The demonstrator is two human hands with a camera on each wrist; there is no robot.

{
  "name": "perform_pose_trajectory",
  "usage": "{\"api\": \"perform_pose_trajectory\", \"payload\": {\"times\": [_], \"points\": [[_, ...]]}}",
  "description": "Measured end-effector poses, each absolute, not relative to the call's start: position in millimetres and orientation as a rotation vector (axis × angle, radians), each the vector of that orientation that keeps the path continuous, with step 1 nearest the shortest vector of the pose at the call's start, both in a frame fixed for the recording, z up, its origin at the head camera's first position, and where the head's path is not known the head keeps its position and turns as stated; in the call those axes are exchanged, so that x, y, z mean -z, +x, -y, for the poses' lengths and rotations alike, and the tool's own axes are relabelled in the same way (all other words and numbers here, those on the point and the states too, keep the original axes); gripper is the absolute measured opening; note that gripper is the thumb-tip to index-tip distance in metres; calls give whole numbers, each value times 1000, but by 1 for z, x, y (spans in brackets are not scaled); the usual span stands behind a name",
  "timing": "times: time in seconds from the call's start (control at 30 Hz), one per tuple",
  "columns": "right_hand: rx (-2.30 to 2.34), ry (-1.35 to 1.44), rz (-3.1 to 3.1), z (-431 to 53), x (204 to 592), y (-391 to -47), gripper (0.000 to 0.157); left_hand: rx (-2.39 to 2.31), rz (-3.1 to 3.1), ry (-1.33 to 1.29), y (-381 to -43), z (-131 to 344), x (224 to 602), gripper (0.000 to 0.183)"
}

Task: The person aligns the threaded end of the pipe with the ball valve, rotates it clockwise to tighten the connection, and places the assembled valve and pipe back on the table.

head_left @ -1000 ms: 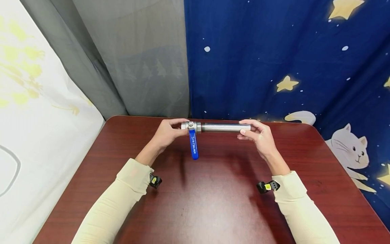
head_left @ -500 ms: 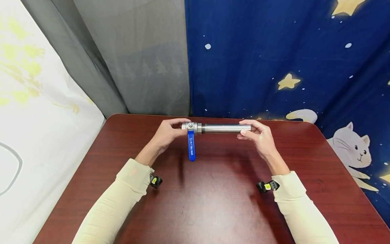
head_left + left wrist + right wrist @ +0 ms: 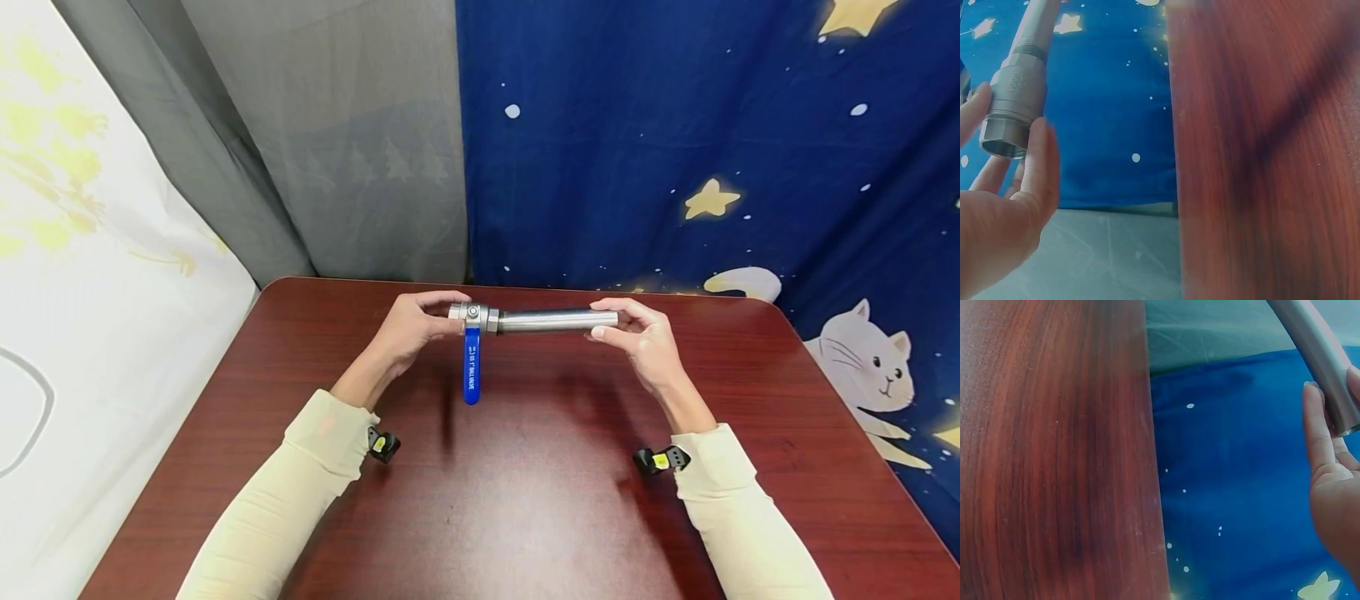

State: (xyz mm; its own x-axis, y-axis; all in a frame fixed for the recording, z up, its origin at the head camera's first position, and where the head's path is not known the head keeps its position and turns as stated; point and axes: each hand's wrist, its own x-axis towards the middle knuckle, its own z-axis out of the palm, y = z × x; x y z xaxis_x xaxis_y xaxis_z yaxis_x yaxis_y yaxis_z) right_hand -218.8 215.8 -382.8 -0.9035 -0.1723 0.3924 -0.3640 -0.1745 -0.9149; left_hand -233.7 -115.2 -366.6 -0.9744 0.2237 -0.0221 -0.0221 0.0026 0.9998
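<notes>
A steel ball valve with a blue lever handle is joined to a steel pipe on its right. My left hand grips the valve body at its outer end, thumb and fingers on opposite sides. In the left wrist view the valve's open hex end faces me, and threads show where the pipe enters. My right hand holds the pipe's far end between thumb and fingers. Valve and pipe are held up over the table's back part, roughly level, with the lever pointing toward me.
The dark red wooden table lies beneath both arms, its back edge just behind the pipe. Behind it hang a grey curtain and a blue star-patterned curtain. A white cloth hangs along the left side.
The lever has swung slightly and now hangs straight toward me. The valve and pipe have come down a little in view, the pipe tilting slightly. Both hands keep their holds.
</notes>
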Motion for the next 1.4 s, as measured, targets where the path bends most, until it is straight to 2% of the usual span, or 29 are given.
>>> {"api": "perform_pose_trajectory", "payload": {"times": [0.33,1.03,1.4], "points": [[-2299,663,1834,-214,388,-219,36,-2100,-2066,154,-231,115,369,38],[-2030,550,2019,-210,390,-214,36,-2127,-1981,102,-229,121,366,42],[-2004,508,2112,-214,393,-215,36,-2100,-2038,122,-230,121,369,36]]}}
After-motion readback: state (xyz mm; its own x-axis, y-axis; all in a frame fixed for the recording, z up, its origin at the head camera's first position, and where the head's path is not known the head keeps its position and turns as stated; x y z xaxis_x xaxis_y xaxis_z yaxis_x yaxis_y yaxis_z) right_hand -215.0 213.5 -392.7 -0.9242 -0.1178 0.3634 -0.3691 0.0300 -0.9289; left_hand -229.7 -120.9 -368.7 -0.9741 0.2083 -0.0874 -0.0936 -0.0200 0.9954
